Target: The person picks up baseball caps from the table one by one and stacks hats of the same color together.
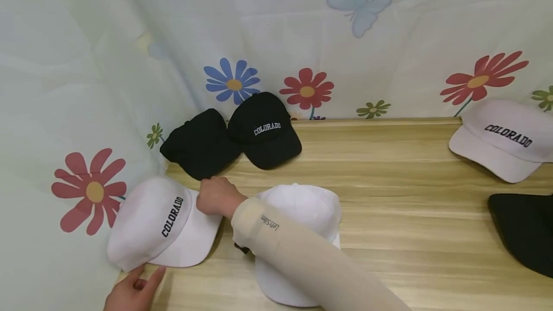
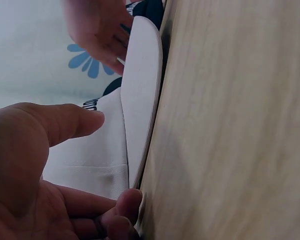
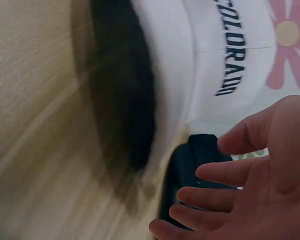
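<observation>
Flanking a lettered white cap (image 1: pixel 166 227), seemingly to steady it, the left hand (image 1: pixel 133 292) and right hand (image 1: pixel 219 197) are gripping nothing; a black cap (image 1: pixel 205 143) is lying just beyond the right.

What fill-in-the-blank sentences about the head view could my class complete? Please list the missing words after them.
1. The far-left cap bears the word ____ in black letters.
2. The sleeve partly hides a cap coloured ____.
3. The butterfly on the backdrop is coloured ____.

Missing words: COLORADO; white; blue.
</observation>
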`<state>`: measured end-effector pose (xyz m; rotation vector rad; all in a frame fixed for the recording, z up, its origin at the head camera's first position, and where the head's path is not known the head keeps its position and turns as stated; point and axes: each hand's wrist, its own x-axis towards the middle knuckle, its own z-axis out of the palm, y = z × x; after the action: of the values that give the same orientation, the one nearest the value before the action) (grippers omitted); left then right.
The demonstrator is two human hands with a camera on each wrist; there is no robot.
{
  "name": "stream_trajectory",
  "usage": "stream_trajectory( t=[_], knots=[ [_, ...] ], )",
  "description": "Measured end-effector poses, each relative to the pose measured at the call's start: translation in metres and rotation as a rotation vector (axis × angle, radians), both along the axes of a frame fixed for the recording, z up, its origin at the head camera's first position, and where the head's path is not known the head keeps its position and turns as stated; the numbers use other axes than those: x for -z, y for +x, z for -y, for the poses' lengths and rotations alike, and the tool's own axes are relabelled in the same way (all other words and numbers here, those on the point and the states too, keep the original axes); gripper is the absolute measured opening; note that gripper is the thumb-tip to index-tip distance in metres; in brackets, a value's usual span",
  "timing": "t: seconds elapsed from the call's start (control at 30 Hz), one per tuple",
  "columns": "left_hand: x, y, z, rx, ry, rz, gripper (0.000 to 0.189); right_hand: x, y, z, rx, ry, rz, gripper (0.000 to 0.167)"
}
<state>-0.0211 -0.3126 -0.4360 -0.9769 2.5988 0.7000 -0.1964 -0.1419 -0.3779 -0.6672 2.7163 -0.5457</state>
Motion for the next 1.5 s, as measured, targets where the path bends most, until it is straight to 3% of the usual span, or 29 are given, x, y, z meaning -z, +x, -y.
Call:
stream_trajectory(
  t=[0.13, 0.37, 0.5, 0.6, 0.77, 0.9, 1.03, 1.17, 1.27, 1.37, 1.5],
  knots=[
    [0.002, 0.001, 0.003, 0.023, 0.033, 0.009, 0.114, 0.009, -0.001, 0.008, -0.028, 0.018, -0.031, 0.024],
    [0.0, 0.001, 0.005, 0.124, 0.033, -0.018, 0.117, 0.014, -0.001, 0.016, -0.075, 0.053, -0.102, 0.029],
    [-0.002, 0.0, 0.004, 0.151, 0.022, -0.044, 0.113, 0.013, -0.002, 0.019, -0.073, 0.043, -0.057, 0.027],
    [-0.004, 0.0, 0.001, 0.156, 0.022, -0.066, 0.1, 0.012, -0.001, 0.016, -0.048, 0.022, 0.01, 0.028],
    [-0.004, 0.0, 0.001, 0.124, 0.063, -0.108, 0.091, 0.007, 0.001, 0.007, -0.006, -0.022, 0.104, 0.028],
    [-0.001, 0.001, 0.004, 0.086, 0.124, -0.159, 0.083, 0.003, 0.003, -0.001, -0.005, -0.059, 0.118, 0.027],
    [0.002, 0.003, 0.0, -0.014, 0.196, -0.204, 0.079, 0.0, 0.008, -0.008, -0.002, -0.107, 0.144, 0.027],
    [0.0, 0.002, -0.011, -0.125, 0.254, -0.285, 0.087, -0.006, 0.011, -0.016, 0.006, -0.142, 0.148, 0.04],
    [-0.006, 0.0, -0.019, -0.157, 0.306, -0.38, 0.089, -0.014, 0.014, -0.023, 0.006, -0.158, 0.117, 0.056],
    [-0.015, -0.003, -0.025, -0.15, 0.318, -0.461, 0.089, -0.025, 0.019, -0.033, 0.014, -0.177, 0.098, 0.066],
    [-0.029, -0.005, -0.032, -0.151, 0.313, -0.479, 0.087, -0.04, 0.03, -0.051, 0.013, -0.201, 0.067, 0.069]
  ],
)
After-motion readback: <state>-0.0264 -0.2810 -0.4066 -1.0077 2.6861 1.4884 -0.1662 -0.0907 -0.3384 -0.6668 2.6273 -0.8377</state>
